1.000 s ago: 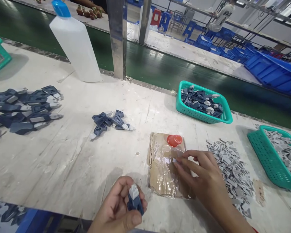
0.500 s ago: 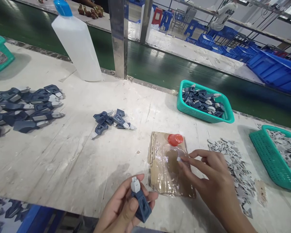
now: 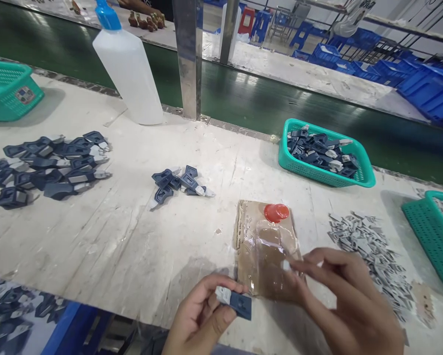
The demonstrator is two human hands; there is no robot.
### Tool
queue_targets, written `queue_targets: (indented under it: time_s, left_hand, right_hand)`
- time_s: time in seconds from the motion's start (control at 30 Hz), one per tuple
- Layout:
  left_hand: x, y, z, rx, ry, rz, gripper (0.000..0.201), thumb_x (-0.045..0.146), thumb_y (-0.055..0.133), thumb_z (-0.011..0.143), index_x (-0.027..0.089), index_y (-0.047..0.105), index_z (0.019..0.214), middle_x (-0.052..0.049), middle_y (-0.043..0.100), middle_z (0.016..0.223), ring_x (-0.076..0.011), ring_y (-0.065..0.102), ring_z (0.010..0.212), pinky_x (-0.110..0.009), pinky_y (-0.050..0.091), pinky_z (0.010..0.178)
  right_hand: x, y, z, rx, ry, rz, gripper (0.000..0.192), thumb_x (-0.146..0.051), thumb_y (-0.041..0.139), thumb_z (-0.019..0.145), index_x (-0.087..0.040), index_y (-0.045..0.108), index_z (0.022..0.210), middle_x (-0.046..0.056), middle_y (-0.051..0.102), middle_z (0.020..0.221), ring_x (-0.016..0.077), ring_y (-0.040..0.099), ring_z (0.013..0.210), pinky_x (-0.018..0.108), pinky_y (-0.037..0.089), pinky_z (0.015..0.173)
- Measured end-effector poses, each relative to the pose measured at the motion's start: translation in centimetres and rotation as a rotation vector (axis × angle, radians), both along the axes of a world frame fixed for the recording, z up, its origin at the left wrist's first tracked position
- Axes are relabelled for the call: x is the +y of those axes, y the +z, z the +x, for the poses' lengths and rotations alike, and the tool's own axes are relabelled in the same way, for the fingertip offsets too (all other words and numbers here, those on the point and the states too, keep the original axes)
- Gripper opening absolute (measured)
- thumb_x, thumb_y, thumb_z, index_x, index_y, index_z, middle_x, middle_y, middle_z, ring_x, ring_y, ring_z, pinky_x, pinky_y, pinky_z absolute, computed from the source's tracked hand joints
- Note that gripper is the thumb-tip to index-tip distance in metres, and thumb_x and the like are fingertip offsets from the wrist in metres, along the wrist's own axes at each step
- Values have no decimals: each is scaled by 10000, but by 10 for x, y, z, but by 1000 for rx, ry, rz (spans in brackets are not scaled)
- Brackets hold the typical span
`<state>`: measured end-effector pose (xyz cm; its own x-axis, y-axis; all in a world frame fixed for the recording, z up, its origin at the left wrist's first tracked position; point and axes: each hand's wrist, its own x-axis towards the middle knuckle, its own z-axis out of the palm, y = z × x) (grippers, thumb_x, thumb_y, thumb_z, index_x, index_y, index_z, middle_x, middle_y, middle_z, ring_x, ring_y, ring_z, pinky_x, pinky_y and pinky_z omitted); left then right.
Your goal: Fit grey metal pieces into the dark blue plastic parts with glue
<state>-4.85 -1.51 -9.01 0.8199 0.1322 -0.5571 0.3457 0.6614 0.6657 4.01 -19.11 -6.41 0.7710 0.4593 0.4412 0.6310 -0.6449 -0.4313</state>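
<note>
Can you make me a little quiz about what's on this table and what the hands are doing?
1. True or false: the left hand holds a dark blue part with a grey tip.
2. What colour is the small cap on the cardboard pad? A red, B yellow, C black.
3. Fill in: the big white bottle has a ____ top.

Key
1. True.
2. A. The cap is red, at the pad's far end; the right hand is over the near end, pinching a tiny pale piece.
3. Blue.
</note>
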Motion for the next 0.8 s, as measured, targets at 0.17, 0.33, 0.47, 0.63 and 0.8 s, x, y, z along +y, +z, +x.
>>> queue_targets:
  time_s: [0.17, 0.33, 0.47, 0.63, 0.8]
  left_hand:
    - [-2, -1, 1, -17, 26, -14, 181, 352, 803, 621, 272, 756, 777, 11, 772, 830, -139, 679, 828, -177, 484, 733]
    - [-1, 2, 1, -18, 9, 1, 152, 335, 793, 639, 287, 758, 779, 26, 772, 834, -137, 679, 838, -174, 483, 754]
    - [-1, 1, 0, -57, 0, 49, 127, 334, 772, 667, 299, 755, 788, 36, 773, 841, -133, 678, 850, -160, 480, 747]
    - [-4, -2, -2, -143, 6, 176, 107, 348, 734, 711, 313, 752, 810, 49, 769, 832, -122, 680, 835, -143, 473, 749]
    - [-5, 1, -6, -216, 68, 228, 85, 350, 709, 735, 300, 751, 790, 26, 758, 795, -157, 683, 924, -173, 475, 822]
  right_hand:
    - [15, -3, -22, 164, 212, 114, 262, -92, 616, 749, -202, 585, 984, 42, 449, 915, 101, 521, 759, 197, 485, 543]
    - [26, -14, -29, 176, 205, 165, 267, -80, 638, 720, -194, 589, 957, 38, 447, 888, 104, 515, 751, 201, 498, 536]
    - [27, -17, -31, 170, 214, 142, 262, -90, 643, 723, -191, 594, 959, 37, 456, 885, 100, 519, 755, 191, 501, 546]
    - [23, -11, -29, 212, 268, 72, 189, -104, 636, 743, -191, 615, 909, 28, 499, 820, 98, 538, 714, 188, 504, 555]
    - [22, -17, -33, 578, 195, 211, 58, -210, 644, 777, -227, 594, 801, 0, 565, 782, 92, 599, 677, 166, 514, 567]
